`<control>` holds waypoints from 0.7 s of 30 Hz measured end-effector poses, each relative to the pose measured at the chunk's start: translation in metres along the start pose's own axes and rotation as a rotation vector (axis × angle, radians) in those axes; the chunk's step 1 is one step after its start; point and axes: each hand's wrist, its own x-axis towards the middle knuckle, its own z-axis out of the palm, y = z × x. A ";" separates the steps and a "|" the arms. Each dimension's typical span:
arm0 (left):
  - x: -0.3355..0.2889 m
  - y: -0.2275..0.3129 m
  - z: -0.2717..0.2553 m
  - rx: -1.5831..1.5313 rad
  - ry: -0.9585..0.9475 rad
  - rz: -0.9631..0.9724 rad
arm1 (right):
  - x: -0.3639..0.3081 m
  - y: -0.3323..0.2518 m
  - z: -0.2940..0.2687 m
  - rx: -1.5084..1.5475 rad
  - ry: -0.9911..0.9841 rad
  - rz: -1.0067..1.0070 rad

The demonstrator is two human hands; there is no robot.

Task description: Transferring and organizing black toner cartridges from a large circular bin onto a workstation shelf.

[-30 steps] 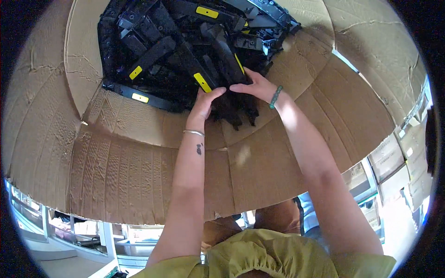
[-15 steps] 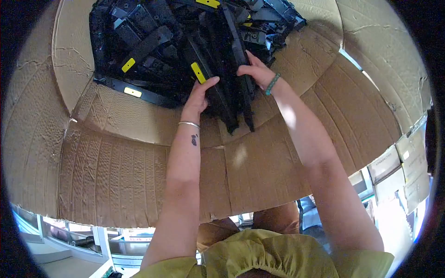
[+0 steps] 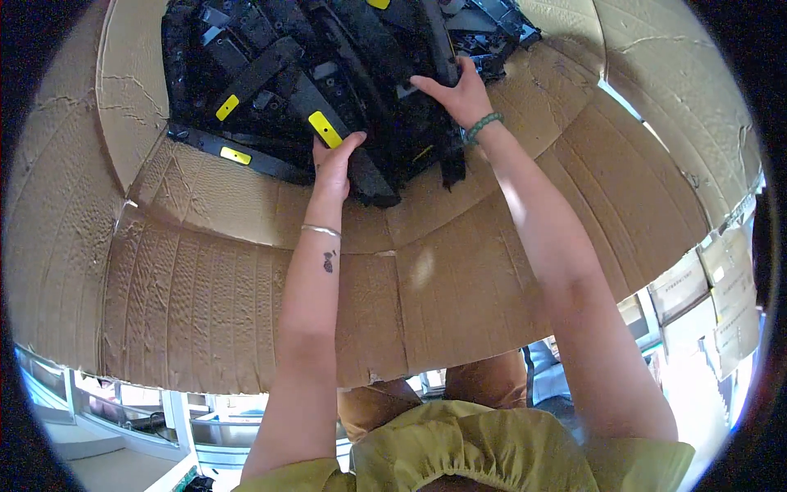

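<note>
Inside a big cardboard box lies a heap of long black plastic parts (image 3: 246, 66), several with yellow labels. My left hand (image 3: 334, 168) is closed on the lower part of a black plastic strip (image 3: 373, 176) with a yellow label, its thumb on top just below the label. The left fingers are mostly hidden under the strip. My right hand (image 3: 466, 98) is around a long dark bar (image 3: 452, 160) at the right of the heap, thumb stretched across on the left and fingers on the right side. The bar's far end blends into the dark pile.
Tall creased cardboard walls (image 3: 205, 312) surround the heap, and the near rim curves in front of my body. Another labelled black strip (image 3: 270, 166) lies along the heap's near left edge. Stacked cartons (image 3: 684, 287) stand outside at the right.
Both hands have moved farther into the box, the left also leftward and the right also rightward. The two held black parts have moved with them and spread apart.
</note>
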 end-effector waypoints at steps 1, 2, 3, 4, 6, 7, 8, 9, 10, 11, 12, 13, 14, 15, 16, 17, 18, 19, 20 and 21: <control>0.002 -0.003 0.002 0.016 0.019 0.040 | 0.003 -0.002 -0.003 -0.007 0.043 -0.012; 0.004 -0.006 0.004 0.012 0.015 0.042 | 0.005 -0.003 -0.005 -0.014 0.086 -0.024; 0.005 -0.010 0.006 0.113 0.040 0.003 | 0.009 -0.001 -0.008 -0.018 0.089 -0.027; 0.005 -0.013 0.006 0.218 0.069 -0.037 | 0.010 0.003 -0.008 -0.122 0.142 -0.034; 0.012 -0.030 0.008 0.357 0.205 0.017 | 0.006 0.012 -0.005 -0.226 0.194 -0.042; 0.015 -0.038 0.005 0.498 0.347 0.069 | -0.004 0.013 0.002 -0.311 0.243 -0.017; 0.015 -0.036 0.009 0.508 0.304 0.189 | -0.014 0.016 0.005 -0.404 0.300 0.008; 0.012 -0.036 0.014 0.506 0.302 0.188 | -0.021 0.021 0.012 -0.358 0.283 0.065; 0.010 -0.036 0.022 0.610 0.367 0.264 | -0.026 0.023 0.017 -0.377 0.321 0.003; 0.009 -0.035 0.029 0.713 0.434 0.340 | -0.026 0.024 0.022 -0.394 0.359 -0.059; 0.012 -0.032 0.036 0.726 0.452 0.268 | -0.020 0.023 0.026 -0.394 0.361 -0.066; 0.010 -0.024 0.046 0.721 0.451 0.270 | -0.011 0.019 0.029 -0.403 0.387 -0.035; 0.003 -0.010 0.057 0.753 0.456 0.104 | -0.003 0.016 0.031 -0.412 0.413 -0.001; 0.000 -0.004 0.065 0.782 0.458 -0.064 | 0.009 0.011 0.039 -0.438 0.505 -0.016; 0.000 -0.005 0.055 0.791 0.475 -0.060 | 0.015 -0.003 0.054 -0.429 0.512 0.046; 0.004 -0.011 0.045 0.761 0.479 0.015 | 0.020 -0.016 0.062 -0.425 0.525 0.105; 0.007 -0.016 0.035 0.731 0.481 0.091 | 0.020 -0.027 0.066 -0.413 0.486 0.143; 0.006 -0.020 0.032 0.730 0.477 0.095 | 0.022 -0.025 0.064 -0.412 0.491 0.141; 0.002 -0.024 0.028 0.634 0.489 0.119 | 0.023 -0.023 0.061 -0.448 0.475 0.099; -0.001 -0.027 0.024 0.539 0.500 0.142 | 0.024 -0.021 0.058 -0.482 0.459 0.058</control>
